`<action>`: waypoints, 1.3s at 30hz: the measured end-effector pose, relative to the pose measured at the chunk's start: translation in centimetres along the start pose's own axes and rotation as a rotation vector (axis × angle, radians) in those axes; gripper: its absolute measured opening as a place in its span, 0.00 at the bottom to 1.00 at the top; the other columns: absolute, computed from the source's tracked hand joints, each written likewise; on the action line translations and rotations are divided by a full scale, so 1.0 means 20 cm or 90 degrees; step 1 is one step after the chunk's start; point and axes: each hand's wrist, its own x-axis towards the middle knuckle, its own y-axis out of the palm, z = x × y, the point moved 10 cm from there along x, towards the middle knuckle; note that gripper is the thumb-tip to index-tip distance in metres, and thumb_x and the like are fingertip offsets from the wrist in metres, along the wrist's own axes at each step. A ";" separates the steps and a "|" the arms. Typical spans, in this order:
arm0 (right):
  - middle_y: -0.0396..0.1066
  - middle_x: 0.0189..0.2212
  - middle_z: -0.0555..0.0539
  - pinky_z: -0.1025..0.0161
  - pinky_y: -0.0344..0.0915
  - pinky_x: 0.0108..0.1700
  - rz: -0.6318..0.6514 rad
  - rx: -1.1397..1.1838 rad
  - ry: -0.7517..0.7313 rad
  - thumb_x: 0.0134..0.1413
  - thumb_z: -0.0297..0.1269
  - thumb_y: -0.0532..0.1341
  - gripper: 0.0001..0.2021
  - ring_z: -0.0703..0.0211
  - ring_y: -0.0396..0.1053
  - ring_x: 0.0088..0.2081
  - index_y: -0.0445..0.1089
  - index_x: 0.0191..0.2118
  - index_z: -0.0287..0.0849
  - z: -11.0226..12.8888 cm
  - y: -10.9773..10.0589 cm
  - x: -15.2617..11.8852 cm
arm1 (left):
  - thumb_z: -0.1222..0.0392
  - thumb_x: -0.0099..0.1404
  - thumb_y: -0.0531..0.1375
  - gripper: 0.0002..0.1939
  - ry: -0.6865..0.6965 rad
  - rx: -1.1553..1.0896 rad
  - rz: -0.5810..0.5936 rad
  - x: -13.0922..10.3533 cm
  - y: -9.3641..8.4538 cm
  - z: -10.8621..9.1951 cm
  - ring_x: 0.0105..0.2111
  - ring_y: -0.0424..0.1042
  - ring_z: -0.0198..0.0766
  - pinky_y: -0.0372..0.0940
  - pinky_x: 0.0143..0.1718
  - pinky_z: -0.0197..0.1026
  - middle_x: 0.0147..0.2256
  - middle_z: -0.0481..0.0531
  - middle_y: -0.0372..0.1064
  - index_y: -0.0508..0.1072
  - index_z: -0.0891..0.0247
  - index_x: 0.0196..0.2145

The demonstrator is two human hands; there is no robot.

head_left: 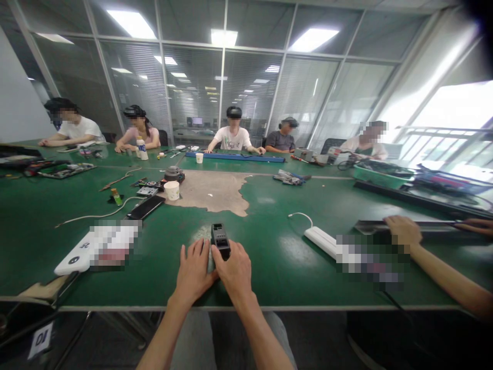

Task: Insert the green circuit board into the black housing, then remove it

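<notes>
A small black plastic housing (219,234) with rectangular openings rests on the green table (269,277) in front of me. My right hand (235,266) is closed on its near end, with the thumb along its left side. My left hand (194,272) lies flat just left of it, fingers stretched out over a worn, pale patch of the tabletop. The two thumbs come close together at the housing's near end. Its underside and the right fingertips are hidden.
To the left lie a white device (77,254), a black phone (146,207) and a paper cup (172,190). A white power strip (323,244) is at the right, near a co-worker's hand (402,231) on a long dark bar. Several people sit across the table.
</notes>
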 end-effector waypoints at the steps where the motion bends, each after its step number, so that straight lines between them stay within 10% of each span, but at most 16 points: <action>1: 0.72 0.36 0.43 0.64 0.61 0.42 -0.007 0.009 -0.006 0.59 0.49 0.57 0.16 0.55 0.70 0.39 0.71 0.41 0.40 0.01 -0.03 0.01 | 0.45 0.64 0.54 0.36 0.002 0.001 -0.004 0.00 0.00 0.00 0.64 0.51 0.52 0.40 0.65 0.61 0.64 0.60 0.53 0.55 0.62 0.65; 12: 0.72 0.37 0.42 0.62 0.60 0.43 -0.086 -0.003 -0.021 0.61 0.51 0.55 0.19 0.54 0.69 0.40 0.71 0.43 0.40 -0.02 -0.32 0.14 | 0.31 0.62 0.51 0.43 0.002 0.003 -0.012 0.00 0.00 0.00 0.64 0.51 0.55 0.40 0.64 0.62 0.64 0.63 0.53 0.56 0.63 0.64; 30: 0.72 0.37 0.42 0.63 0.61 0.42 0.001 -0.084 0.060 0.60 0.49 0.56 0.17 0.55 0.70 0.40 0.71 0.42 0.40 -0.37 -0.12 0.06 | 0.30 0.62 0.49 0.43 -0.001 0.017 -0.007 0.01 0.02 0.00 0.64 0.50 0.54 0.40 0.65 0.61 0.65 0.61 0.52 0.57 0.61 0.64; 39: 0.68 0.49 0.34 0.59 0.62 0.45 -0.013 -0.120 0.076 0.56 0.56 0.58 0.36 0.46 0.69 0.48 0.59 0.61 0.31 -0.41 -0.12 0.02 | 0.29 0.62 0.48 0.44 0.004 0.012 -0.014 0.01 0.02 0.00 0.64 0.50 0.54 0.40 0.65 0.61 0.65 0.62 0.52 0.57 0.62 0.64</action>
